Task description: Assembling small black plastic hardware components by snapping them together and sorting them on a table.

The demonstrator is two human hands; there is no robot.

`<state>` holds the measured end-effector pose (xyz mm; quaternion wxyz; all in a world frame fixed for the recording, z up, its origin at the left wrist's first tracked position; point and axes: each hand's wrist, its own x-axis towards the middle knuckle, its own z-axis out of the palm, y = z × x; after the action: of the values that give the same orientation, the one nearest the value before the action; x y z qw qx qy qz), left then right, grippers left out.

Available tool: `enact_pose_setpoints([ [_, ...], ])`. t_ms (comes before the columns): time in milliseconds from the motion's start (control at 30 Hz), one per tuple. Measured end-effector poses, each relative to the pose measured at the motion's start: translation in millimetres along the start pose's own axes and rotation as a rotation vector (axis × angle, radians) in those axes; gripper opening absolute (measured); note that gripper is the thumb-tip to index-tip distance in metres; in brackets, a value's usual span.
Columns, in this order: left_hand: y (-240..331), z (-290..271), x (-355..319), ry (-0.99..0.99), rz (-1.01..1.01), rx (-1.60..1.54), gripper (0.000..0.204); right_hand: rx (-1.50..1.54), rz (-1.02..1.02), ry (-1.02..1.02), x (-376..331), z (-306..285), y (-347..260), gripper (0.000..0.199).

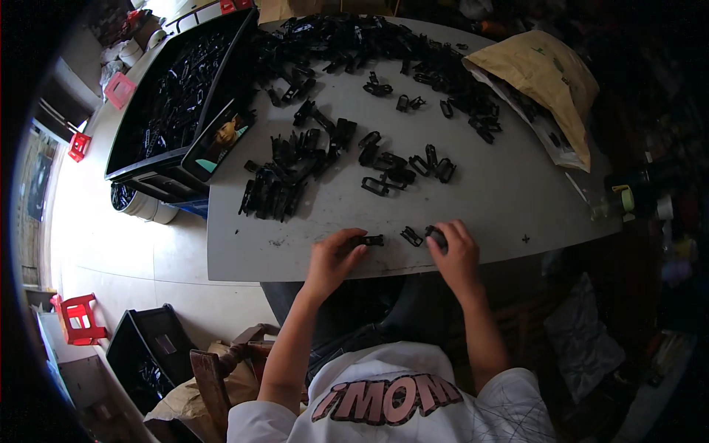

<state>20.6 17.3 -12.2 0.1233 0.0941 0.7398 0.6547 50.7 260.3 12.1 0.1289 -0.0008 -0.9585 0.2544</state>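
Near the front edge of the grey table (pixel 332 229), my left hand (pixel 331 258) pinches a small black plastic clip-like part (pixel 375 240) that sticks out past the fingertips toward the right. My right hand (pixel 454 255) is closed on another dark plastic part (pixel 436 236), mostly covered by the fingers. Between the hands a loose black frame-shaped part (pixel 411 236) lies on the table, close to the right fingertips. Farther back sits a cluster of similar parts (pixel 380 184), with a denser heap (pixel 273 188) of them to its left.
A large black crate (pixel 140 168) full of black parts stands at the table's left, a phone (pixel 218 140) leaning on it. More parts pile along the far edge (pixel 347 37). A brown paper bag (pixel 546 74) lies at the right. A red stool (pixel 80 319) stands on the floor.
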Motion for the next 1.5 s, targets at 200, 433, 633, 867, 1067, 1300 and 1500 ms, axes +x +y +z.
enact_pose_setpoints([
  [200, 1, 0, 0, -0.002, 0.009, 0.036, 0.023, -0.012, -0.073, 0.069, 0, 12, -29, 0.024],
  [433, 4, 0, 1, -0.033, -0.011, 0.034, 0.023, -0.089, -0.074, -0.002, -1, 31, -32, 0.024],
  [633, 4, -2, -1, -0.048, 0.007, 0.066, 0.025, 0.255, -0.174, -0.134, 5, 24, -46, 0.029],
  [867, 7, 0, -1, -0.080, 0.104, 0.178, 0.027, 0.242, -0.317, -0.220, 10, 26, -56, 0.033],
  [1067, 3, 8, -2, 0.008, 0.110, 0.113, 0.030, 0.159, -0.421, -0.162, 6, 29, -66, 0.033],
  [1300, 5, 0, -6, -0.172, 0.119, -0.083, 0.036, 0.760, 0.126, -0.411, -3, 41, -39, 0.024],
  [1500, -6, 4, -2, -0.019, 0.223, -0.069, 0.015, 0.619, 0.000, -0.261, 25, 39, -32, 0.023],
])
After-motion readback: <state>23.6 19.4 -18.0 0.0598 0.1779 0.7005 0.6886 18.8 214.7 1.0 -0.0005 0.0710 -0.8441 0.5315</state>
